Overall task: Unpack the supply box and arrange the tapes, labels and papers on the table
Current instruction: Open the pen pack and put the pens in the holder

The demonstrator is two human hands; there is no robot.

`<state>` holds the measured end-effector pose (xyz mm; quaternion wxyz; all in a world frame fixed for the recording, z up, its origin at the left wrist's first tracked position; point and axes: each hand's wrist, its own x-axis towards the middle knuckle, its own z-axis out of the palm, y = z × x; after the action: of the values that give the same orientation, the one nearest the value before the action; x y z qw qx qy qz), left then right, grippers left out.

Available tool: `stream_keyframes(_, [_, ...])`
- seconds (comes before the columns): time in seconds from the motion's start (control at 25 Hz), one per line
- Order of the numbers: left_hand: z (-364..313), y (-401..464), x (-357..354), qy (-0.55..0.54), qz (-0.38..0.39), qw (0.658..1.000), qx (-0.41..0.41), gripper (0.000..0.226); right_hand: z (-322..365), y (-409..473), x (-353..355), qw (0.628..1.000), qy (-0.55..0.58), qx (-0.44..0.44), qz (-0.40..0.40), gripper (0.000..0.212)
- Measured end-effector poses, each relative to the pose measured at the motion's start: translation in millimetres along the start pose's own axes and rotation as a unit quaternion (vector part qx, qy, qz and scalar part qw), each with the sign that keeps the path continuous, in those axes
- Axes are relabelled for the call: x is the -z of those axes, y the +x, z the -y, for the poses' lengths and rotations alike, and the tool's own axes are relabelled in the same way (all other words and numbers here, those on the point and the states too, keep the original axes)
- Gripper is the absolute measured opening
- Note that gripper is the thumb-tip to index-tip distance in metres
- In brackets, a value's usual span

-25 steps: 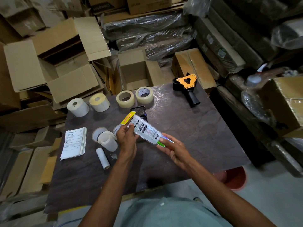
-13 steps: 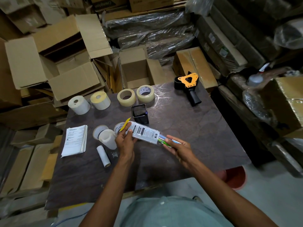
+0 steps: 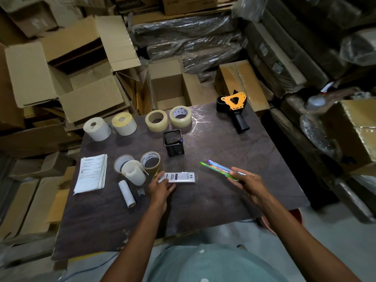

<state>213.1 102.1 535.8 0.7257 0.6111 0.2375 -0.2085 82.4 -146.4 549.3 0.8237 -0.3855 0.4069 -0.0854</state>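
Pens (image 3: 218, 169) gripped by right fingers (image 3: 237, 176), ends hidden; left fingers (image 3: 162, 180) pinch wrapper (image 3: 179, 177).

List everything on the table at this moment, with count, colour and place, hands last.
label rolls: 2, white, far left edge
clear tape rolls: 2, yellowish, far middle
tape dispenser: 1, orange and black, far right
mesh pen holder: 1, black, centre
brown tape rolls: 2, left of centre
paper rolls: 2, white, one upright, one lying nearer
paper stack: 1, white, left edge
pen wrapper: 1, clear, under left fingers
pens: several, coloured, in right grip
left hand: on wrapper
right hand: holding pens
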Motion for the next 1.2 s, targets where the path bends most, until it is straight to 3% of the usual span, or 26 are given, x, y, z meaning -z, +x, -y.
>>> stream_keyframes(0.12, [2.3,-7.6,0.5,0.104,0.065,0.991,0.045,0.031,4.8,1.2,-2.8,1.000,-0.010,0.013,0.013,0.028])
stream_keyframes(0.24, [0.2,-14.3,-1.0,0.177,0.059,0.982,0.039,0.018,6.2,1.7,-10.4,0.998,-0.042,0.019,0.043,0.031])
stream_keyframes(0.32, [1.6,-13.9,-1.7,0.211,-0.001,0.977,-0.041,0.013,5.8,3.4,-18.4,0.995,-0.075,0.027,0.064,0.034])
stream_keyframes(0.44, [0.2,-11.8,-7.7,0.329,-0.032,0.924,-0.192,0.014,10.3,3.5,-33.7,0.983,-0.150,0.032,0.102,0.035])
stream_keyframes(0.56, [-9.5,-13.4,-23.4,0.373,0.104,0.879,-0.280,0.029,24.6,0.9,-51.9,0.943,-0.272,0.016,0.191,0.034])
stream_keyframes(0.72, [-28.1,-20.1,-39.4,0.408,0.326,0.832,-0.189,0.032,48.9,4.9,-76.5,0.897,-0.355,-0.015,0.263,0.032])
stream_keyframes(0.84, [-33.2,-24.5,-35.6,0.367,0.379,0.846,-0.075,0.015,60.7,7.0,-91.0,0.870,-0.397,-0.056,0.288,0.033])
stream_keyframes(1.0, [-37.4,-22.5,-25.1,0.326,0.376,0.865,-0.065,0.019,67.1,11.8,-111.1,0.842,-0.442,-0.055,0.304,0.032])
stream_keyframes(1.2, [-55.9,0.2,-18.7,0.150,0.199,0.966,-0.070,0.026,101.4,20.6,-149.1,0.890,-0.393,0.041,0.229,0.031])
